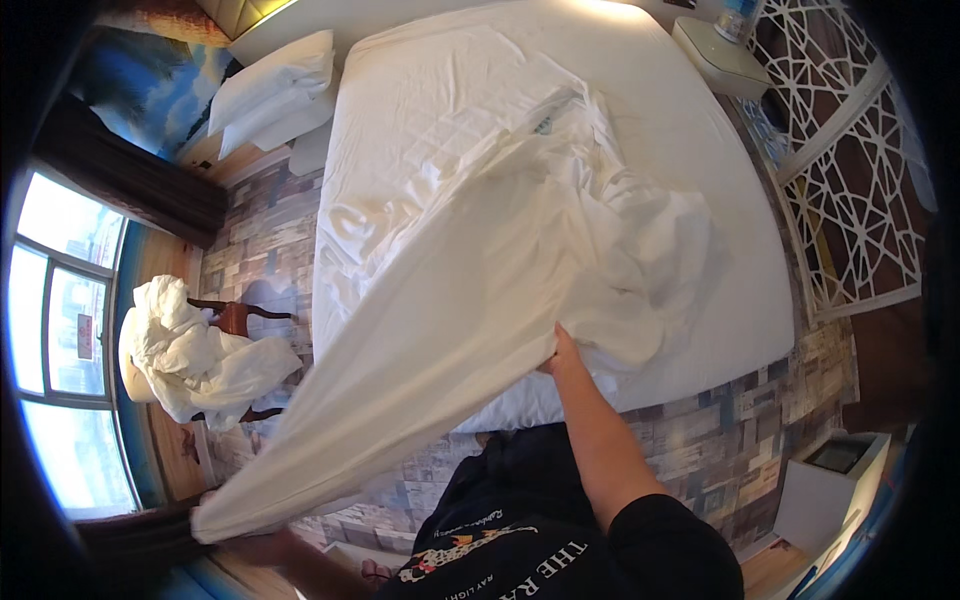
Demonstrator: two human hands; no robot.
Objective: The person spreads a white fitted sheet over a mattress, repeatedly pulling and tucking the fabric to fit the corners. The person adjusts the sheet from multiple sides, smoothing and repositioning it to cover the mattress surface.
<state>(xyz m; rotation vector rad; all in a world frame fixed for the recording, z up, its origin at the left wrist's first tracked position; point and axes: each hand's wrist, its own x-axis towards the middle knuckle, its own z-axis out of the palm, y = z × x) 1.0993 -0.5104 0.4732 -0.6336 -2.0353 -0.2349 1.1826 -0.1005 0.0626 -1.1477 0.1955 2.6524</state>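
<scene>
A large white cloth, likely a duvet cover or sheet [420, 322], stretches taut from the bed out to the lower left. My left hand [247, 544] grips its far corner, partly covered by the fabric and a little blurred. Near the bed's front edge, my right hand [556, 354] pinches another part of the cloth's border. The rest of the cloth lies bunched in folds over the middle of the bed [739, 300], which has a white fitted covering. A small greenish mark or label [543, 126] shows on the cloth near its far end.
To the left, a chair [234, 319] carries a crumpled white duvet [202, 352], beside a window [75, 330]. White pillows [274, 86] are stacked at the back left. A bedside shelf [716, 52] and a white lattice screen [855, 187] stand right. A white cabinet [817, 499] is at lower right.
</scene>
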